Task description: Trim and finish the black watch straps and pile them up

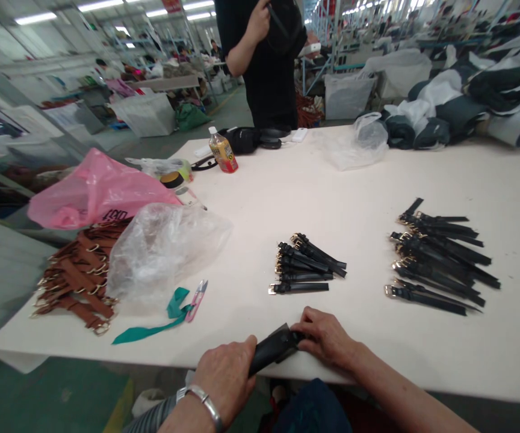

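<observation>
My left hand (224, 376), with a silver bangle at the wrist, is closed around a thick black oblong object (271, 350) above the table's front edge. I cannot make out its exact kind. At its far end, the fingers of my right hand (325, 337) pinch together on a small dark part, mostly hidden by the fingers. Just beyond my hands lies a small group of black buckle straps (305, 264) with gold buckles. Farther right is a larger pile of black buckle straps (445, 258).
Pink-handled thread snips (197, 300) and a green ribbon (151, 332) lie left. Beyond are brown straps (83, 270), a clear plastic bag (160, 252) and a pink bag (102, 189). A drink bottle (224, 151) stands farther back. Across the white table (260, 192) a person (264, 66) stands.
</observation>
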`<state>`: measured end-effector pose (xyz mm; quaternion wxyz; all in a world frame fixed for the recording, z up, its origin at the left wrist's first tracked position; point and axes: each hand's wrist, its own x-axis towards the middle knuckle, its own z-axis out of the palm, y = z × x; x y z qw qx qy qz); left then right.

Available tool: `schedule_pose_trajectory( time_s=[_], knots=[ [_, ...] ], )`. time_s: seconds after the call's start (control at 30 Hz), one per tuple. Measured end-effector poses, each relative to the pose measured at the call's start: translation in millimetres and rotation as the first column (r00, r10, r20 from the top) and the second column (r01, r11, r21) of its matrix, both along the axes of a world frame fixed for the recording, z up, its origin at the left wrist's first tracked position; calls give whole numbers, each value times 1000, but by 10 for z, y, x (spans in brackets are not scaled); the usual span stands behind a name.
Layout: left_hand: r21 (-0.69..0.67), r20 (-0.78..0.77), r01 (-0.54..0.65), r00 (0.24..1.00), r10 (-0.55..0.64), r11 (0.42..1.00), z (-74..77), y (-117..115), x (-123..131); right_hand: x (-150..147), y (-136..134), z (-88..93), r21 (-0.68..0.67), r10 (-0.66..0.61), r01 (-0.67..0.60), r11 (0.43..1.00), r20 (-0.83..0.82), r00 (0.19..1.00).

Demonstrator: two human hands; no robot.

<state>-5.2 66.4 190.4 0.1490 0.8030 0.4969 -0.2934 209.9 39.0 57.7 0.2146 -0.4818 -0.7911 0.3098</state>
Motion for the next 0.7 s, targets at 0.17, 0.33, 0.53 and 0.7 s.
schedule_pose_trajectory(
  time_s=[0.17, 0.33, 0.53, 0.7],
  knots=[
    [14, -58, -30, 998, 31, 999, -3, 0, -228, -52, -6, 26, 17, -33, 33, 999, 10, 999],
    [28, -50, -35, 998, 36, 999, 75, 30, -278, -74, -20, -8, 2, -68, 68, 998, -24, 997],
    [12, -19, 10, 1000, -10, 1000, 81, 62, -75, -60, -10, -22, -3, -59, 59, 998, -37, 998],
    [-10, -9, 29, 1000, -29, 1000, 0, 179, -86, -60, -30, -24, -9, -71, 71, 997, -44, 996]
  ],
)
